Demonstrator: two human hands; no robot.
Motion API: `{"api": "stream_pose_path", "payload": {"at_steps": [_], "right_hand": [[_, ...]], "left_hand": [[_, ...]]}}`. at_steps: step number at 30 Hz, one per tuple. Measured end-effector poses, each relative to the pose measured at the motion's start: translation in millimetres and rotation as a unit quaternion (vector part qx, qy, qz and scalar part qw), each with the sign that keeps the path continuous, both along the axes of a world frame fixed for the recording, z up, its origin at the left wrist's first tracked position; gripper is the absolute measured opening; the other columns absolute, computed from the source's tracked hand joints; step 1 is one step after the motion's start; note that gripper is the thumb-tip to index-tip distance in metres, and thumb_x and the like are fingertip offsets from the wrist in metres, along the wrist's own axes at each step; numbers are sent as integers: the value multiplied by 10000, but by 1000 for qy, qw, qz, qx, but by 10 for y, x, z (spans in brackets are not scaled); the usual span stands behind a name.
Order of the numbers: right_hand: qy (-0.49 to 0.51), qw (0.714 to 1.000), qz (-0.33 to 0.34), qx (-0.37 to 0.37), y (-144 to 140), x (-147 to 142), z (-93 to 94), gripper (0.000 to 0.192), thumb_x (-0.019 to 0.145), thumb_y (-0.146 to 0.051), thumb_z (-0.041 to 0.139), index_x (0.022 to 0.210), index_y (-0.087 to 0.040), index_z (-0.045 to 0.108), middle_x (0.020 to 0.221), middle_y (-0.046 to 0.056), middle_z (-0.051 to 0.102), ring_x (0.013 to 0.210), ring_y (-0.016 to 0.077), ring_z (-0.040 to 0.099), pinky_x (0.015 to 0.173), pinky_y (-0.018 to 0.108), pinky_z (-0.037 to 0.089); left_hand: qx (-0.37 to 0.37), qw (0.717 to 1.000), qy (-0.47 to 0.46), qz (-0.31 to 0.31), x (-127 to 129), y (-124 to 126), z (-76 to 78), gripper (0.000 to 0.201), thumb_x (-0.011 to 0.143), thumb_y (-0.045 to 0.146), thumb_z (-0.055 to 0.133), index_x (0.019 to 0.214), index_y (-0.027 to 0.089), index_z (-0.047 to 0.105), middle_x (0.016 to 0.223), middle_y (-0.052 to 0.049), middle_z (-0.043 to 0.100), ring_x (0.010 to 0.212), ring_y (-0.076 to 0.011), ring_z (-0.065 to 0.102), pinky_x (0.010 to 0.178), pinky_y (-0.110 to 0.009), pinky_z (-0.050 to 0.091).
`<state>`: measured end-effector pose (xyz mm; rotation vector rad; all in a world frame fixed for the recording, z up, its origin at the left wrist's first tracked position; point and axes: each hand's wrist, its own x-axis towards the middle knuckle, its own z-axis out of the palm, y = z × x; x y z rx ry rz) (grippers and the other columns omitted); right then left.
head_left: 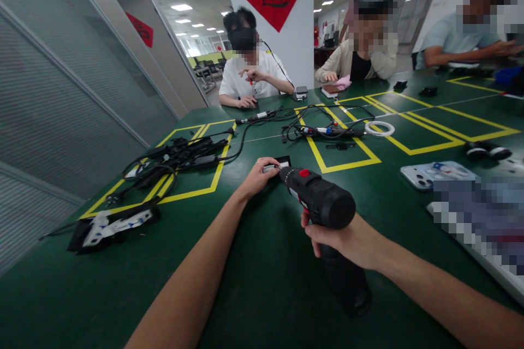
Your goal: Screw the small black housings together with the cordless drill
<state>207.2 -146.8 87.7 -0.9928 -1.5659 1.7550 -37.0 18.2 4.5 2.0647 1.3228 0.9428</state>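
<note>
My right hand [347, 240] grips the handle of a black cordless drill [323, 202] with a red button, its nose pointing away from me. The drill tip meets a small silver part [275, 167] that my left hand [257, 174] pinches against a small black block [284, 162] on the green table [262, 283]. Both forearms reach in from the bottom edge.
A tangle of black cables and adapters [180, 155] lies left inside yellow tape lines. More cables and a white ring [379, 128] sit farther back. A phone [438, 173] lies right; a black-and-white pouch [110, 226] lies left. Three people sit across the table.
</note>
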Motion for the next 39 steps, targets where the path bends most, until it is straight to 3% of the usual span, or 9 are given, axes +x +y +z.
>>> {"api": "stream_pose_path", "payload": {"at_steps": [5, 26, 39], "right_hand": [[-29, 1000, -7, -2, 22, 8, -37, 86, 788, -187, 578, 864, -168, 543, 594, -42, 555, 557, 130, 570, 633, 296, 440], [-38, 999, -4, 5, 19, 27, -31, 88, 790, -184, 571, 873, -164, 549, 625, -24, 574, 560, 131, 562, 646, 296, 428], [-47, 999, -9, 7, 31, 4, -52, 83, 775, -197, 572, 850, -167, 556, 580, -17, 579, 555, 142, 561, 617, 292, 419]], "left_hand": [[-4, 1000, -4, 1, 2, -1, -1, 254, 789, 346, 559, 994, 218, 635, 1169, -51, 583, 1166, -219, 478, 1069, -397, 338], [-4, 1000, 3, 1, 19, -33, 40, 250, 797, 333, 549, 999, 218, 640, 1192, -54, 573, 1188, -223, 465, 1070, -393, 336], [9, 1000, 4, 0, 0, 7, -13, 257, 793, 351, 558, 996, 214, 636, 1185, -53, 583, 1171, -214, 484, 1071, -381, 338]]}}
